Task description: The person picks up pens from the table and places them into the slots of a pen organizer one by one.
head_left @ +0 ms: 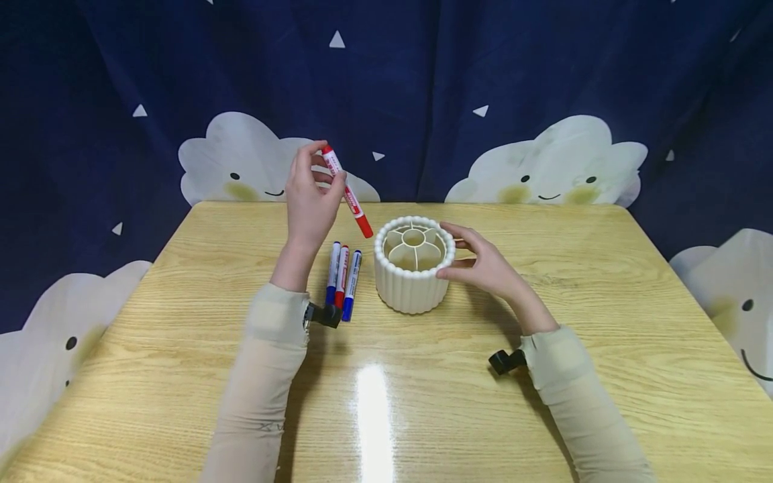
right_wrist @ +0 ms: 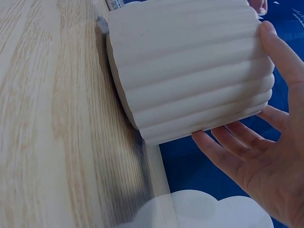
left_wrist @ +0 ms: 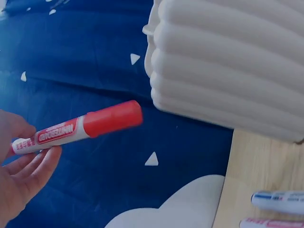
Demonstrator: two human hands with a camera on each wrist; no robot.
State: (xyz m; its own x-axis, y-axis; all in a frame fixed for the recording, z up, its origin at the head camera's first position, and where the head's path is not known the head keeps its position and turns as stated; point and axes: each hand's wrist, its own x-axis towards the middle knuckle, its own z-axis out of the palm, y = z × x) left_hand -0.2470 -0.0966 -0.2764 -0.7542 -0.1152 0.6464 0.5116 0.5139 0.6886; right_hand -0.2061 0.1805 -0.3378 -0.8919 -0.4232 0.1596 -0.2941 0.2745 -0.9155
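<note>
My left hand [head_left: 310,204] pinches a red whiteboard marker [head_left: 351,201] between thumb and fingers, above the table and left of a pen holder. The marker slants, its red cap [left_wrist: 114,118] pointing down toward the holder. My right hand [head_left: 486,265] grips the right side of the cream ribbed pen holder [head_left: 412,293], thumb in front and fingers behind. The round holder stands upright on the table, with several compartments around a central ring. On the table below my left hand lie a blue marker [head_left: 333,268], another red marker [head_left: 342,272] and a second blue marker [head_left: 353,282], side by side.
The wooden table [head_left: 181,335] ends at its back edge just behind the holder. A dark blue curtain [head_left: 410,80] with white clouds and triangles hangs behind it. Each sleeve carries a black wrist camera, such as the left camera [head_left: 326,315].
</note>
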